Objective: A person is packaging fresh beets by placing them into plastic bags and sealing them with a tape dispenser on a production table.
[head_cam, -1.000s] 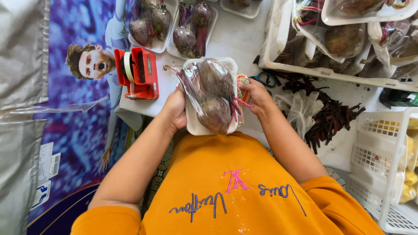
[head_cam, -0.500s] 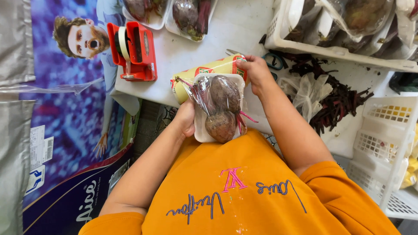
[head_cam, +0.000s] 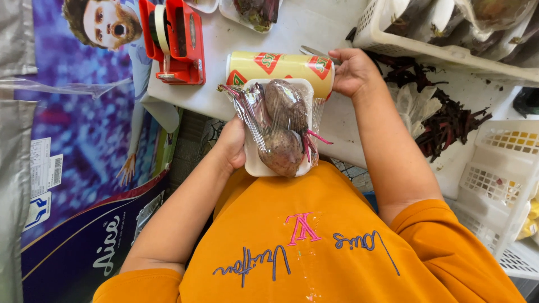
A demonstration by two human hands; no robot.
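My left hand (head_cam: 233, 147) grips the left edge of a white foam tray (head_cam: 254, 164) that carries two dark red beets (head_cam: 283, 129) under clear cling film. The film stretches from a yellow roll of cling film (head_cam: 281, 68) lying on the white table (head_cam: 224, 45) just beyond the tray. My right hand (head_cam: 352, 72) holds the right end of that roll. The tray hangs off the table's near edge, over my orange shirt.
A red tape dispenser (head_cam: 174, 39) stands on the table at the left. Another tray of beets (head_cam: 252, 10) lies at the far edge. A white crate (head_cam: 449, 53) with wrapped produce is at the right, beet stems and scraps (head_cam: 449, 118) below it, a white basket (head_cam: 499, 185) beside.
The tray has been drawn back toward my body, off the table edge, pulling film from the roll. My right hand moved from the tray to the roll's right end.
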